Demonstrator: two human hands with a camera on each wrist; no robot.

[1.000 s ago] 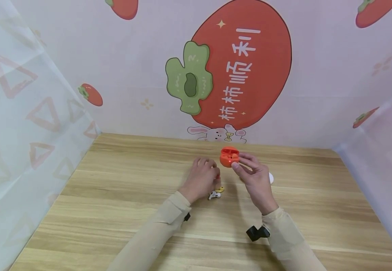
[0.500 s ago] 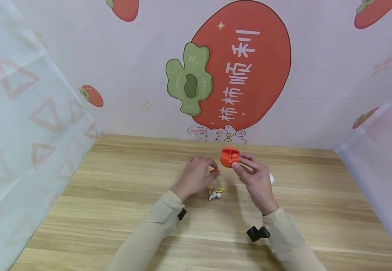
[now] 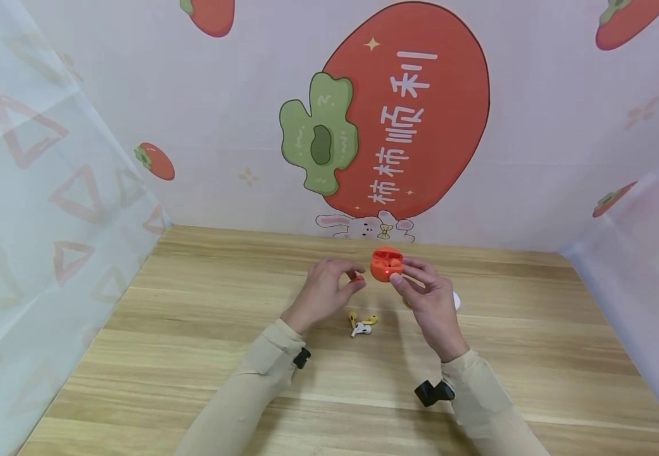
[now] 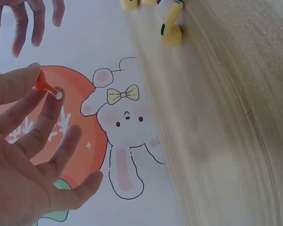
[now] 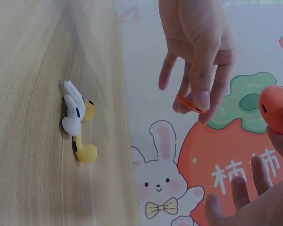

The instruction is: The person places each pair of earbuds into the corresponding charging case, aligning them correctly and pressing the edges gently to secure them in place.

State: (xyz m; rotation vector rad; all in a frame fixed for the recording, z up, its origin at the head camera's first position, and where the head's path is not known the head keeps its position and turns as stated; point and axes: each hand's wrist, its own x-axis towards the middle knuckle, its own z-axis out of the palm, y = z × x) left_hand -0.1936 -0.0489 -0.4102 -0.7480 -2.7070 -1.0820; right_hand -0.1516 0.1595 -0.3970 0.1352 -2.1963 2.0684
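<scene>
Shows, just below centre in the head view, one left hand [image 3: 319,291], one right hand [image 3: 433,310], one orange case [image 3: 384,272], one pinched orange earbud [image 3: 357,278], one white object [image 3: 457,301]. Adds, lower, two yellow earbuds [image 3: 372,320], apparently two white earbuds [image 3: 366,329], two black devices [image 3: 425,394].

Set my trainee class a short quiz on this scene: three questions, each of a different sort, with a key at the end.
1. Multiple choice: what does the left hand pinch?
a) a blue pen
b) an orange earbud
c) a metal spoon

2. True or false: the orange case held by the right hand is fully closed.

3. Short answer: which differently coloured earbuds lie next to the white earbud on the wooden table?

Key:
1. b
2. False; it is open.
3. The yellow earbuds.
</scene>
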